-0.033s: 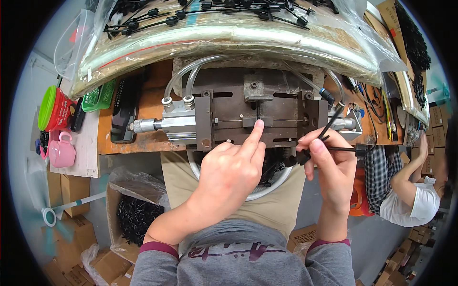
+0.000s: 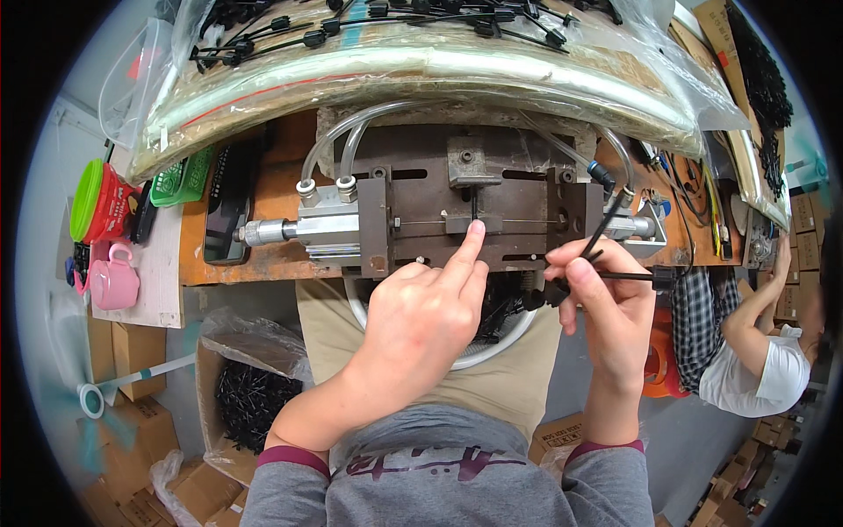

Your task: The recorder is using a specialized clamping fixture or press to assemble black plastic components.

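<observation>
My left hand point(image 2: 423, 312) reaches over the front of a dark metal clamping fixture point(image 2: 430, 198). Its index finger is stretched out, the fingertip touching the near end of a thin black piece point(image 2: 475, 204) at a small block in the fixture's middle. The other fingers are curled, and the thumb is hidden. Right of the fixture, my right hand point(image 2: 610, 303) is closed on several black stemmed plastic parts point(image 2: 630, 276), pinched between thumb and fingers. Their thin stems point up and to the right; the heads stick out on the left side of the hand.
Silver air cylinders point(image 2: 329, 227) with clear hoses flank the fixture. A plastic-covered tray point(image 2: 421, 66) of black stemmed parts stands behind it. Left are a phone point(image 2: 230, 215), a pink mug point(image 2: 115, 279) and a box of black parts point(image 2: 255, 400). At right sits another person point(image 2: 764, 364).
My hands stay almost still, the left fingertip on the same spot. At the right, the other person's raised forearm has shifted slightly upward.
</observation>
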Motion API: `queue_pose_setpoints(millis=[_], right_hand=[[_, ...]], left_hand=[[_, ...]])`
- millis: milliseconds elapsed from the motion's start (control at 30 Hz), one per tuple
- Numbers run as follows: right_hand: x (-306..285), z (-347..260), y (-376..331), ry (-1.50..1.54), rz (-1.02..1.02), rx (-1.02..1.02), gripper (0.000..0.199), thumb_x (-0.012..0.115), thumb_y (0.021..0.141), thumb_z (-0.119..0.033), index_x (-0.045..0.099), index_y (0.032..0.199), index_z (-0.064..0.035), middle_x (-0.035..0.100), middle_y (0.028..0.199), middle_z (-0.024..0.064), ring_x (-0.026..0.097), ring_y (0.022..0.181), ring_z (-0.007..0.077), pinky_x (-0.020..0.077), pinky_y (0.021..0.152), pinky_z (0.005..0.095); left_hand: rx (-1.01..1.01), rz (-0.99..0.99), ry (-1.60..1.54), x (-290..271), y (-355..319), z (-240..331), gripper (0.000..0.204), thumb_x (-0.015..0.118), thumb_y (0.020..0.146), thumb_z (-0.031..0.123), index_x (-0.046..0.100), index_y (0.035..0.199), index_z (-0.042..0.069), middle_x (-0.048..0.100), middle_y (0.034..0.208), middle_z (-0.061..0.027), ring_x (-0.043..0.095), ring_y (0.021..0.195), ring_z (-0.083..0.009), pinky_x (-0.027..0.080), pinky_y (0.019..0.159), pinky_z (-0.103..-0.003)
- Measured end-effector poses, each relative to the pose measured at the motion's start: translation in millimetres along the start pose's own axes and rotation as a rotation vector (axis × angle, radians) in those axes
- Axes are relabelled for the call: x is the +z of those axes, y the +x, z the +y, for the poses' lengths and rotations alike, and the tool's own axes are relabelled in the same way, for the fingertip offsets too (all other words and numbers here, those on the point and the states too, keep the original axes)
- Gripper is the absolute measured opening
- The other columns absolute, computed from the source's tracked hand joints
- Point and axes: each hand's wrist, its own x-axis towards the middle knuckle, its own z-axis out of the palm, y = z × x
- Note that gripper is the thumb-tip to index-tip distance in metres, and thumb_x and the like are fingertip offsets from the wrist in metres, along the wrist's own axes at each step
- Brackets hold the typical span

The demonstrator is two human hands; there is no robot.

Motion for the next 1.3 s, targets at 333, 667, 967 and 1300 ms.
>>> queue_pose_setpoints(millis=[333, 667, 967, 1300], right_hand=[[9, 10, -5, 0.061, -0.065, 0.18, 0.014, 0.068, 0.093, -0.01, 0.064, 0.095, 0.0034, 0.066, 0.073, 0.0074, 0.059, 0.048, 0.0107, 0.0437, 0.043, 0.0223], [1, 13, -2, 0.086, -0.004, -0.001, 0.016, 0.061, 0.096, -0.005, 0.061, 0.108, 0.0058, 0.07, 0.09, 0.0171, 0.064, 0.06, 0.0139, 0.052, 0.055, 0.0243], [-3, 9, -4, 0.171, -0.018, 0.027, 0.017, 0.056, 0.097, -0.002, 0.055, 0.112, 0.0058, 0.07, 0.093, 0.0212, 0.071, 0.068, 0.0232, 0.06, 0.061, 0.0312], [5, 15, -4, 0.272, -0.092, 0.121, 0.025, 0.054, 0.101, -0.011, 0.056, 0.119, 0.0058, 0.071, 0.091, 0.0213, 0.067, 0.059, 0.0181, 0.0538, 0.054, 0.0261]], left_hand=[[0.106, 0.204, -0.51, -14, -1, 8, 0.037, 0.08, 0.07, 0.002, 0.071, 0.105, 0.0, 0.071, 0.104, -0.0135, 0.071, 0.086, -0.0249, 0.058, 0.071, -0.033], [0.017, 0.151, -0.178, -2, -9, -1, 0.03, 0.078, 0.071, 0.006, 0.07, 0.099, 0.0, 0.067, 0.121, -0.0137, 0.068, 0.085, -0.0265, 0.056, 0.074, -0.035], [-0.02, 0.069, -0.076, 8, -3, -4, 0.027, 0.078, 0.073, 0.012, 0.071, 0.099, 0.004, 0.066, 0.128, -0.0098, 0.064, 0.067, -0.0191, 0.052, 0.063, -0.029], [0.1, 0.16, -0.639, -20, -14, 9, 0.034, 0.084, 0.07, 0.006, 0.074, 0.102, 0.003, 0.072, 0.097, -0.0111, 0.07, 0.075, -0.021, 0.057, 0.065, -0.03]])
